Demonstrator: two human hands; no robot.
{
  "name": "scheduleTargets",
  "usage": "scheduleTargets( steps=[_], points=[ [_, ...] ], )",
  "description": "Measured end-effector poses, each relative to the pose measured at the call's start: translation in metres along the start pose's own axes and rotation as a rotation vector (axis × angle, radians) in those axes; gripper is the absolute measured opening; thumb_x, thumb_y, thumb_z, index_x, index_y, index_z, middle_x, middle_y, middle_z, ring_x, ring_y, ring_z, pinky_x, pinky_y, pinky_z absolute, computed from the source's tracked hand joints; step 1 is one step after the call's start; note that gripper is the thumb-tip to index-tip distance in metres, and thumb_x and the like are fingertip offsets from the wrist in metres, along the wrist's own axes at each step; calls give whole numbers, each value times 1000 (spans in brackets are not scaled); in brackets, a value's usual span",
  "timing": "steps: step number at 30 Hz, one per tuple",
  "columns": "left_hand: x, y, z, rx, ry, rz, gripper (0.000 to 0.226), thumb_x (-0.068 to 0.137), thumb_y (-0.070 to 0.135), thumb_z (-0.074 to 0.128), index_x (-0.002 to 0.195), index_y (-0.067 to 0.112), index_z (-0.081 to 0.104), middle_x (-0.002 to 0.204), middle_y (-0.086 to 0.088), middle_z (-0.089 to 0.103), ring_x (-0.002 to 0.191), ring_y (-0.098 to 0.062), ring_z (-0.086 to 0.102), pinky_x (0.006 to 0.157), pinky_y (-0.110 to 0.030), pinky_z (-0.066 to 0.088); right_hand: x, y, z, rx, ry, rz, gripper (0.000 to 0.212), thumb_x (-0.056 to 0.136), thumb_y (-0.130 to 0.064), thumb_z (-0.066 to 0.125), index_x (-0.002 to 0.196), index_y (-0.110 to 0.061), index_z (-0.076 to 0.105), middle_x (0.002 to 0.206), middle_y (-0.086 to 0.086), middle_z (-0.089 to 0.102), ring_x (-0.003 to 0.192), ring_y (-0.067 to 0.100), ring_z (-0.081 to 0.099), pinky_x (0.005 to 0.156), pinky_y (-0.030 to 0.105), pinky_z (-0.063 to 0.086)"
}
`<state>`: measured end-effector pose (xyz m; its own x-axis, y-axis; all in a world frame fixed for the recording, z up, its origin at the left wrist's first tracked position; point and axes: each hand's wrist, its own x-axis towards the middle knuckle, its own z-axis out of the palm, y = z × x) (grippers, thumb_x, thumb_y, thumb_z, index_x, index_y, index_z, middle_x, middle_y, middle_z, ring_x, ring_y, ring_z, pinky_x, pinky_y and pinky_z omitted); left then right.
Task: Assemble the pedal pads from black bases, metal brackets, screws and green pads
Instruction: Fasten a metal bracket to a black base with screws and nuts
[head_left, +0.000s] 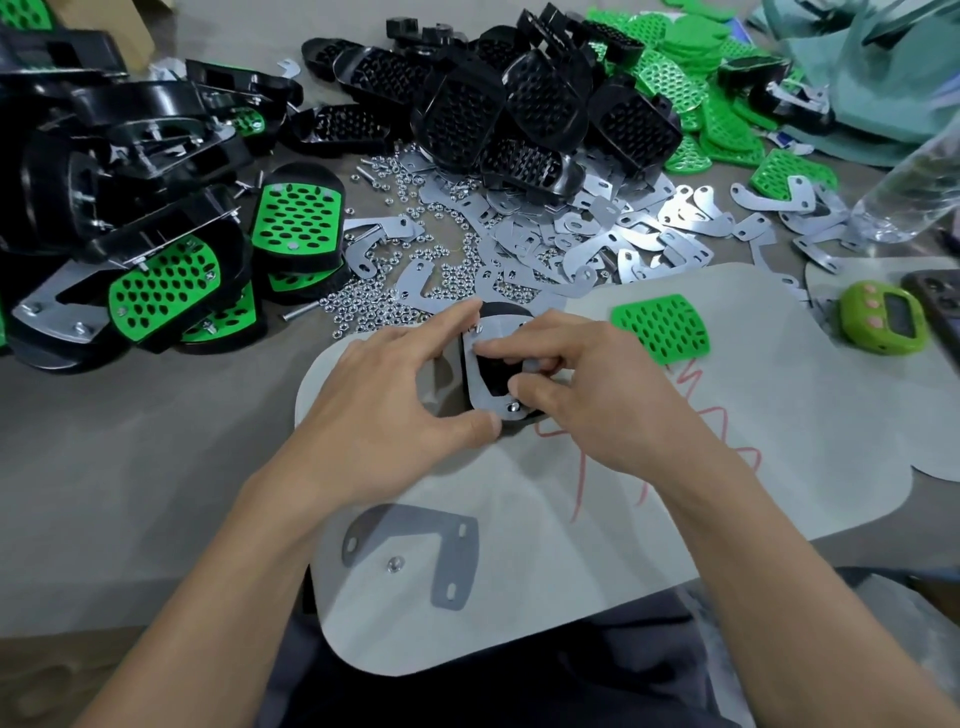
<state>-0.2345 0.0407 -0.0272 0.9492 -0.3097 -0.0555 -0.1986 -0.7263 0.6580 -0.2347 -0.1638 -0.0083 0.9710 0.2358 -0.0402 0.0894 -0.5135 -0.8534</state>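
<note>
A black base (501, 312) lies on the grey mat (753, 441) with a metal bracket (485, 400) laid over it. My left hand (395, 395) grips base and bracket between thumb and fingers from the left. My right hand (576, 384) rests curled on the bracket, fingertips at its middle; a nut (513, 407) sits at the bracket's near corner. A loose green pad (661, 327) lies to the right. Nearer me lie a spare bracket (447, 540) and a single nut (395, 564).
Finished pedals (171, 280) are stacked at the left. Black bases (519, 104) are piled at the back, green pads (691, 78) behind right, loose brackets (649, 234) and nuts (415, 270) in between. A green timer (883, 325) and a clear plastic bottle (904, 202) sit at the right.
</note>
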Motion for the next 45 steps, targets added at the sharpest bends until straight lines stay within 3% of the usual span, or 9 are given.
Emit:
scheduleTargets(
  steps=[6,10,12,16,23,27,34,39,45],
  points=[
    [3,1,5,-51,49,-14,90,70,67,67,152,50,35,144,30,51,129,-12,49,110,-44,40,0,10,2,30,34,-63,43,87,8,62,108,-26,79,97,-16,67,79,7,66,62,16,56],
    [4,2,6,-103,71,-53,90,63,64,73,147,52,43,138,30,56,124,-9,54,107,-40,43,-9,22,9,287,444,-11,51,75,15,67,102,-27,78,90,-7,69,83,6,65,67,25,57],
    [6,3,5,-103,82,-56,90,61,62,75,146,50,46,137,30,58,122,-7,55,106,-38,44,-12,25,15,297,496,-4,53,79,13,67,106,-31,76,95,-6,73,88,4,68,68,20,57],
    [6,11,8,-88,106,-51,91,59,60,76,145,51,47,131,24,59,126,-9,53,105,-33,43,-12,28,17,368,385,62,51,85,14,61,105,-31,76,94,-19,77,93,-2,71,78,11,52],
    [9,13,10,-100,101,-51,88,58,59,76,140,60,45,120,19,56,123,-3,52,96,-23,39,-7,32,5,407,294,140,41,84,10,65,99,-24,82,110,-10,76,110,-1,67,100,24,52],
    [9,9,9,-100,79,-50,88,59,63,76,140,64,40,125,19,57,121,-3,53,97,-21,40,-13,29,9,441,240,118,41,88,7,63,98,-28,81,119,-15,71,115,-11,60,87,6,49],
    [10,4,15,-78,62,-37,88,70,65,65,148,62,26,138,13,57,121,-8,48,95,-26,39,-13,27,-5,376,5,78,64,76,20,65,123,-23,74,144,-11,56,121,-14,54,91,10,49],
    [21,-1,10,-12,99,-20,86,76,59,64,153,52,28,141,24,53,116,-4,42,87,-4,29,2,22,3,239,40,60,60,78,11,71,125,-25,72,143,-15,57,106,-22,56,93,4,44],
    [20,0,9,29,121,-21,84,74,61,63,151,50,32,139,21,55,110,-5,43,82,-11,31,12,29,-7,249,-13,74,92,72,14,76,148,-31,50,140,-11,60,123,-2,58,103,29,52]
  ],
)
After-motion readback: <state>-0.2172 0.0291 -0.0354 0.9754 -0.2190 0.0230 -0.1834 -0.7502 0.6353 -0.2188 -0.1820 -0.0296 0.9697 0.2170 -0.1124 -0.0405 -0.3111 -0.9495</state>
